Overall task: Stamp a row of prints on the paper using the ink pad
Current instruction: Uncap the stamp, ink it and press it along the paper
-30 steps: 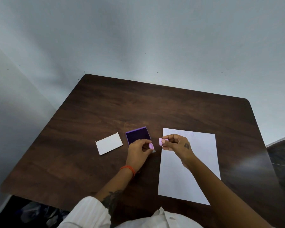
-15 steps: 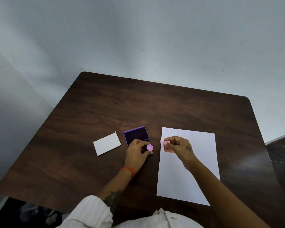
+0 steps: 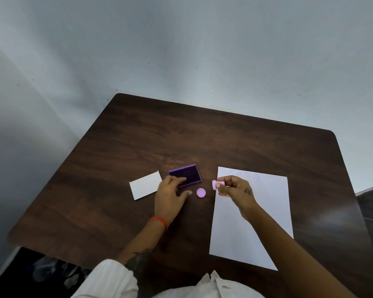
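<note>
A purple ink pad (image 3: 188, 173) lies uncovered on the dark wooden table (image 3: 202, 136). My left hand (image 3: 170, 196) rests by its near edge, fingers spread, index finger on the pad's rim. A round pink cap (image 3: 201, 192) lies flat on the table just right of that hand. My right hand (image 3: 237, 191) pinches a small pink stamp (image 3: 216, 184) at the left edge of the white paper (image 3: 267, 211). Faint round prints (image 3: 248, 174) run along the paper's far edge.
A white card-like lid (image 3: 145, 185) lies left of the ink pad. The table stands in a corner between grey walls (image 3: 181, 50). Its near edge meets my body and white sleeve (image 3: 108, 280).
My left hand let go of the pink cap, which now lies on the table, and shifted left onto the ink pad. The right hand kept the stamp almost still.
</note>
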